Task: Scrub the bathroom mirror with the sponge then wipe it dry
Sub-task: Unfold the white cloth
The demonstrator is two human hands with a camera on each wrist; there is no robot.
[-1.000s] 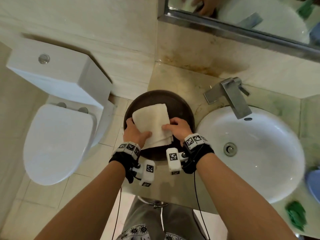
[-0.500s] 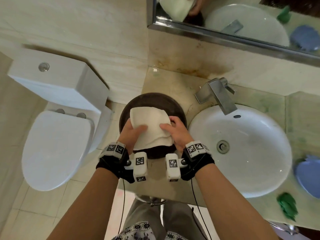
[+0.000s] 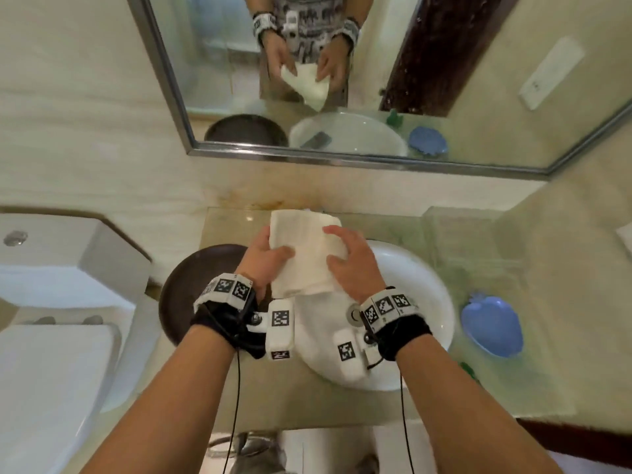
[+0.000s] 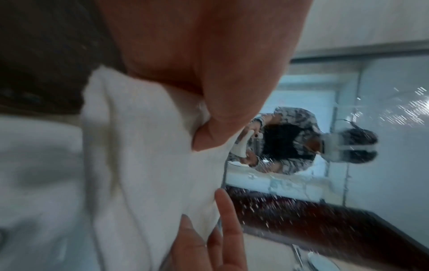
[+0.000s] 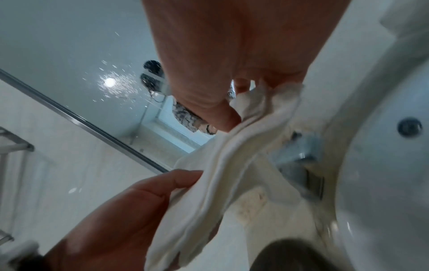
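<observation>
A folded white cloth (image 3: 306,254) is held up between both hands above the left edge of the sink. My left hand (image 3: 265,260) grips its left side, thumb on top (image 4: 209,117). My right hand (image 3: 352,260) grips its right side, thumb and fingers pinching the folds (image 5: 234,119). The cloth (image 4: 148,165) fills the left wrist view and hangs in layered folds (image 5: 223,176) in the right wrist view. The metal-framed mirror (image 3: 342,63) hangs on the wall ahead, with water drops on the glass (image 5: 109,82). A green sponge (image 3: 469,369) lies at the counter's right, mostly hidden.
A dark round bowl (image 3: 191,289) sits on the counter left of the white sink (image 3: 427,289). A blue dish (image 3: 492,328) lies to the right. The toilet (image 3: 58,354) stands at the left. The faucet (image 5: 299,155) is behind the cloth.
Both hands lifted the cloth out of the dark bowl and carried it up and right, over the sink's edge. The head view tilted up and shows more of the mirror.
</observation>
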